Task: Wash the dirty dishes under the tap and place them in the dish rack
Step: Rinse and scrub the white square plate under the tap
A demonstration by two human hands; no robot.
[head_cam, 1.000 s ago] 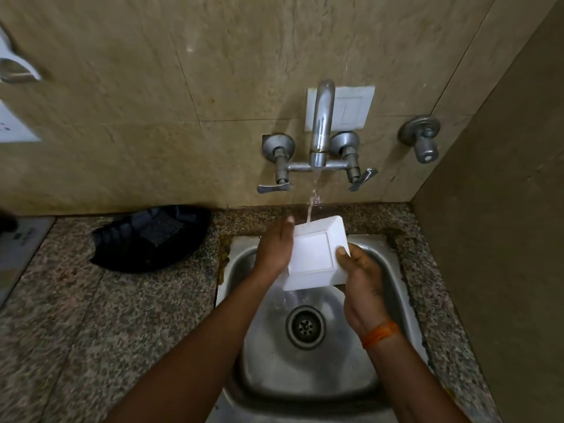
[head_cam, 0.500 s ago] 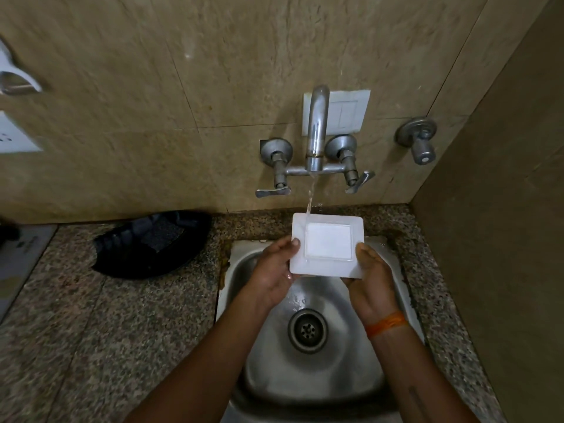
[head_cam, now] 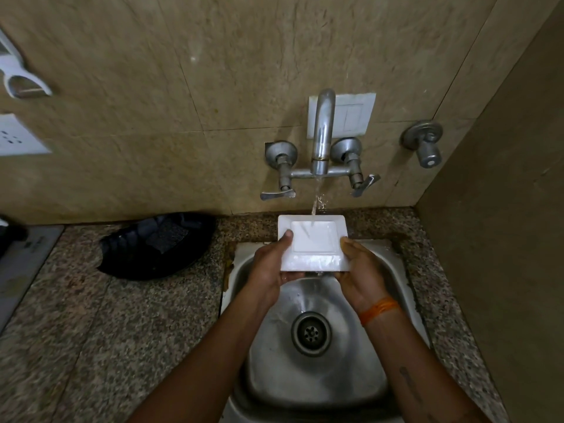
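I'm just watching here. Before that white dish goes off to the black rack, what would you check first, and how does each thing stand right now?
1. Left hand has a grip on the white dish: ok.
2. Right hand has a grip on its other side: ok.
3. Water from the tap lands on the dish: ok.
4. Dish fully rinsed, underside too: cannot tell.
5. Room in the black rack: cannot tell, its inside is too dark.
6. Tap turned off: not ok, it runs.

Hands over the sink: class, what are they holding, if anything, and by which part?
Both hands hold the white square dish by its side rims: left hand on its left rim, right hand on its right.
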